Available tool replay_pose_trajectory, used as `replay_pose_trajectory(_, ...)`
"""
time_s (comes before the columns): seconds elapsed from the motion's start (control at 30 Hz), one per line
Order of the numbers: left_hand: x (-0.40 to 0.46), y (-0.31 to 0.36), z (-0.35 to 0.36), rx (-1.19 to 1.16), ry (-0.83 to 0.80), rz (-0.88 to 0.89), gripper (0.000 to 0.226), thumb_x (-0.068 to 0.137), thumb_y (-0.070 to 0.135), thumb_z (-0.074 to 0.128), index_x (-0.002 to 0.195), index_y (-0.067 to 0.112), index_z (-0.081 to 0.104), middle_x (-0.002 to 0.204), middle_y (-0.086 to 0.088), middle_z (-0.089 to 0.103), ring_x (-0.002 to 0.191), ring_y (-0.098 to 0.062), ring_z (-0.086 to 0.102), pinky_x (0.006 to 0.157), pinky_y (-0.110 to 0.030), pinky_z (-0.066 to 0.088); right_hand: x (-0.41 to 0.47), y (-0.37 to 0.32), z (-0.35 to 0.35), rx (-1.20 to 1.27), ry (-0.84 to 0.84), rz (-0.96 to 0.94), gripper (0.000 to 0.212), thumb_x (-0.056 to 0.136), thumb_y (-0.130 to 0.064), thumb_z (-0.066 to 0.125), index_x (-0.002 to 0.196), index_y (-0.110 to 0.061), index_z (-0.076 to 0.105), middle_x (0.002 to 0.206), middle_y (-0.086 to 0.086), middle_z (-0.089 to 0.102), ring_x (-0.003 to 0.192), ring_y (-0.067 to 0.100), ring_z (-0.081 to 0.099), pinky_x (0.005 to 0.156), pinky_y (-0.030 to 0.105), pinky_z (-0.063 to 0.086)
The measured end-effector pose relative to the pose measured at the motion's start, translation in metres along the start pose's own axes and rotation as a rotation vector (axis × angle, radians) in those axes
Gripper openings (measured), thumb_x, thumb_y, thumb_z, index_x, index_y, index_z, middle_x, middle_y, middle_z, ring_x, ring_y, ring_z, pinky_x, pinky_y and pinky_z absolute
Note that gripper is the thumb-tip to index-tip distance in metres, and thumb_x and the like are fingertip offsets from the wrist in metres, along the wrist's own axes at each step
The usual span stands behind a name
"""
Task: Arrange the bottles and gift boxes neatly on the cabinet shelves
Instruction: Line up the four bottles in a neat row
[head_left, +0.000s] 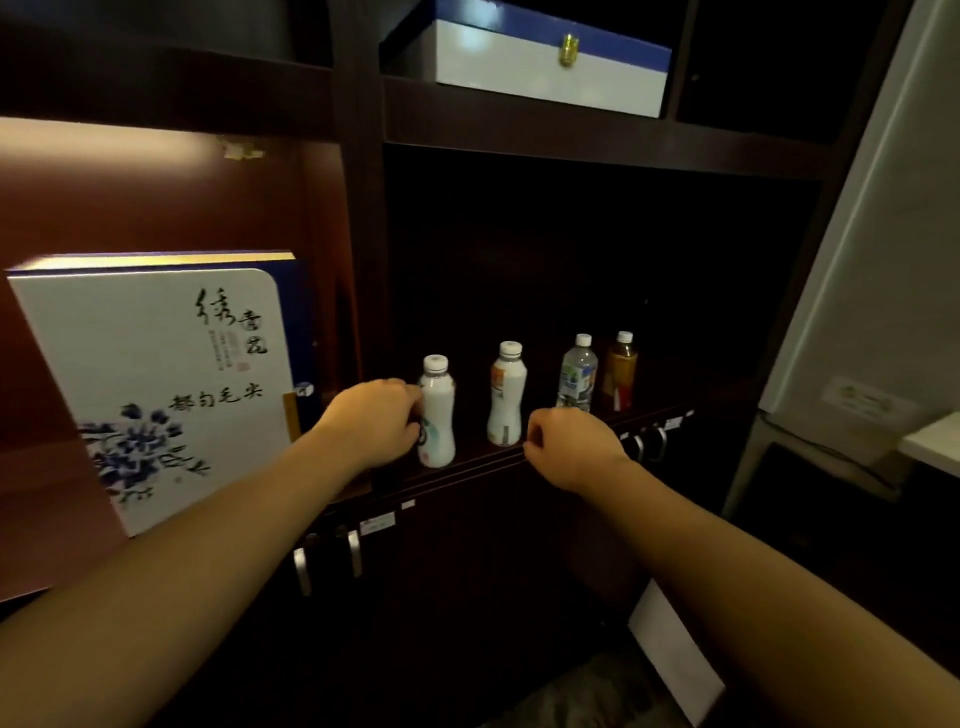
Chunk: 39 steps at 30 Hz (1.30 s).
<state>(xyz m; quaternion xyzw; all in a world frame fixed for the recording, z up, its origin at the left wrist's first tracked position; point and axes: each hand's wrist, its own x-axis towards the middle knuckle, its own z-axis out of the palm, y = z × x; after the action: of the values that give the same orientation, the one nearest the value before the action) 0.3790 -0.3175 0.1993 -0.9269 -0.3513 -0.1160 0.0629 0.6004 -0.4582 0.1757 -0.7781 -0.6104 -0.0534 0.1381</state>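
Several bottles stand in a row on the dark cabinet shelf (587, 434). My left hand (374, 423) is wrapped around the leftmost white bottle (437, 415), which stands upright. A second white bottle (506, 395), a clear water bottle (576, 376) and an amber drink bottle (620, 371) stand to its right. My right hand (571, 447) hovers at the shelf's front edge below the water bottle, fingers curled with nothing in them. A large white gift box with blue flowers (156, 384) stands upright in the lit left compartment. A white and blue box with a gold clasp (550, 67) lies on the upper shelf.
Cabinet doors with metal handles (327, 558) sit below the shelf, and more handles (647, 444) are to the right. A pale appliance wall (872, 260) stands at the right. A white sheet (675, 654) leans low against the cabinet.
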Motion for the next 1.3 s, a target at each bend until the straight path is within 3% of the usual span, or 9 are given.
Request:
replay_pose_trajectory(0.27, 0.097, -0.013, 0.002, -0.074, -0.021, -0.016, 0.039, 0.091, 0.014, 0.055, 0.129, 0.020, 0.058, 0.129, -0.002, 0.055, 0.117, -0.024, 0.055, 0.096, -0.038, 0.048, 0.071, 0.044, -0.008, -0.039, 0.024, 0.001, 0.020, 0.093, -0.033, 0.057, 0.106, -0.020, 0.065, 0.087, -0.002, 0.064, 0.076, 0.016, 0.061, 0.067, 0.035, 0.055)
replay_pose_trajectory(0.5, 0.168, -0.028, 0.008, -0.033, -0.123, 0.032, 0.043, 0.096, 0.015, 0.057, 0.138, 0.023, 0.054, 0.135, 0.000, 0.049, 0.120, -0.020, 0.052, 0.099, -0.033, 0.045, 0.171, 0.054, -0.009, -0.038, -0.045, -0.054, 0.021, 0.092, -0.030, 0.058, 0.108, -0.019, 0.066, 0.084, -0.005, 0.062, 0.072, 0.013, 0.060, 0.061, 0.029, 0.049)
replay_pose_trajectory(0.63, 0.193, -0.032, 0.013, 0.005, -0.191, 0.069, 0.043, 0.095, 0.013, 0.057, 0.137, 0.022, 0.056, 0.134, -0.001, 0.051, 0.119, -0.020, 0.052, 0.096, -0.027, 0.042, 0.224, 0.051, -0.003, -0.039, -0.094, -0.046, 0.025, 0.091, -0.031, 0.060, 0.110, -0.016, 0.067, 0.098, 0.005, 0.066, 0.083, 0.020, 0.062, 0.062, 0.030, 0.047)
replay_pose_trajectory(0.77, 0.205, -0.037, 0.017, -0.022, -0.296, 0.072, 0.036, 0.092, 0.014, 0.059, 0.126, 0.024, 0.065, 0.127, 0.002, 0.061, 0.114, -0.016, 0.056, 0.096, -0.030, 0.047, 0.262, 0.049, 0.005, -0.057, -0.157, 0.013, 0.027, 0.092, -0.043, 0.059, 0.093, -0.016, 0.065, 0.084, 0.004, 0.062, 0.078, 0.021, 0.063, 0.054, 0.027, 0.042)
replay_pose_trajectory(0.93, 0.209, -0.041, 0.020, -0.021, -0.355, 0.072, 0.036, 0.086, 0.010, 0.068, 0.118, 0.027, 0.070, 0.122, 0.007, 0.066, 0.110, -0.013, 0.059, 0.094, -0.031, 0.049, 0.290, 0.046, 0.011, -0.114, -0.214, 0.101, 0.045, 0.085, -0.055, 0.067, 0.097, -0.011, 0.065, 0.082, 0.005, 0.063, 0.074, 0.021, 0.063, 0.064, 0.032, 0.051)
replay_pose_trajectory(1.07, 0.212, -0.043, 0.022, 0.003, -0.338, 0.049, 0.038, 0.086, 0.017, 0.071, 0.122, 0.027, 0.069, 0.122, 0.009, 0.066, 0.111, -0.012, 0.059, 0.085, -0.022, 0.043, 0.302, 0.044, 0.006, -0.105, -0.316, 0.148, 0.055, 0.077, -0.057, 0.076, 0.100, -0.009, 0.063, 0.085, 0.009, 0.065, 0.079, 0.026, 0.069, 0.075, 0.039, 0.060)
replay_pose_trajectory(1.17, 0.213, -0.040, 0.023, 0.026, -0.332, -0.001, 0.040, 0.086, 0.023, 0.072, 0.125, 0.028, 0.067, 0.122, 0.010, 0.067, 0.112, -0.012, 0.057, 0.088, -0.023, 0.043, 0.304, 0.042, 0.001, -0.117, -0.379, 0.101, 0.054, 0.082, -0.052, 0.074, 0.101, -0.003, 0.065, 0.079, 0.010, 0.065, 0.082, 0.027, 0.071, 0.079, 0.040, 0.060)
replay_pose_trajectory(1.3, 0.217, -0.032, 0.023, 0.051, -0.347, -0.103, 0.043, 0.085, 0.025, 0.075, 0.128, 0.026, 0.065, 0.124, 0.008, 0.066, 0.113, -0.012, 0.058, 0.093, -0.026, 0.046, 0.302, 0.046, -0.001, -0.126, -0.401, -0.007, 0.055, 0.090, -0.047, 0.067, 0.117, 0.000, 0.063, 0.100, 0.014, 0.068, 0.097, 0.028, 0.069, 0.087, 0.038, 0.057)
